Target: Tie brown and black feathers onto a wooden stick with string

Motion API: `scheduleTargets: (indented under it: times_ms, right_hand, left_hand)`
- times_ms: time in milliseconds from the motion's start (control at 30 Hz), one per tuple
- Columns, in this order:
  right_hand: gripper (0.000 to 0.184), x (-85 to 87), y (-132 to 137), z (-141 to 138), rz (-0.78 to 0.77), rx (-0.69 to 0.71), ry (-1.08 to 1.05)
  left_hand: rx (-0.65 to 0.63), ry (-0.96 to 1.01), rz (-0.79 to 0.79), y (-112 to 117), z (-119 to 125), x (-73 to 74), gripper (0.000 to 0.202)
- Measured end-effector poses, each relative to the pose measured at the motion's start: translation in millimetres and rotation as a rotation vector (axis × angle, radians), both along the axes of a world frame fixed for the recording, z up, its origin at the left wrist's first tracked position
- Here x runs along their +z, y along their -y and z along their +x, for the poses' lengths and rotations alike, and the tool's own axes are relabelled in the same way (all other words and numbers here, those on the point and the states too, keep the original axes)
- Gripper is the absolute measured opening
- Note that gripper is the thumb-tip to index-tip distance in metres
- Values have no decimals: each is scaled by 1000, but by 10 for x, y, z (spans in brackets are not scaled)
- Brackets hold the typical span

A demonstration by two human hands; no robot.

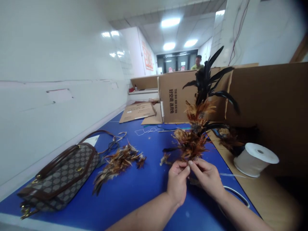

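A tall feather bundle (197,112) stands upright over the blue table, long black feathers at its top and brown-orange tufts below. Both hands pinch its lower end. My left hand (177,179) is closed there, with thumb against fingers. Beside it, my right hand (209,177) is closed too, its thumb tip meeting the left one. The exact spot they grip is hidden by the fingers. To the left lies a loose pile of brown feathers (120,160) on the table. A small feather tuft (165,158) rests just left of my hands.
A patterned handbag (64,176) sits at the left. On the right, a white spool (255,160) stands on cardboard beside more dark feathers (229,138). Cardboard panels (178,96) wall off the back, with flat cardboard (138,111) and white string (146,131) before them. A person (197,62) is far behind.
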State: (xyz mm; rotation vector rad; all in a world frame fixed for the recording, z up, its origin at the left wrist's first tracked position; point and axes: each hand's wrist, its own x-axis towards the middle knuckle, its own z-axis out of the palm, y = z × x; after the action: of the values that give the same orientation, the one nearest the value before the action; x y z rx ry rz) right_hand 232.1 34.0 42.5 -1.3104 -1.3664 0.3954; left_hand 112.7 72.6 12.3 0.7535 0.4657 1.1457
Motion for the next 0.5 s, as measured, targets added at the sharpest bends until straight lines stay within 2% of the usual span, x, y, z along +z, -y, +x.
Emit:
scheduleTargets:
  times_ms: [100,233,300,433,500]
  right_hand:
    - [39,-7,-5,40,37,-8,37]
    - [39,-31,-8,74,48,-12,56]
    - [38,-62,-17,95,61,-8,78]
    - [36,-162,-50,161,47,40,116]
    - [31,-199,-62,186,56,80,130]
  left_hand:
    - [-68,-38,37,9,0,0,31]
    - [-206,-161,92,-3,7,-55,43]
    - [-191,-197,142,-29,12,-104,45]
    - [-59,-279,234,-99,14,-209,43]
    - [-35,-304,252,-116,6,-228,41]
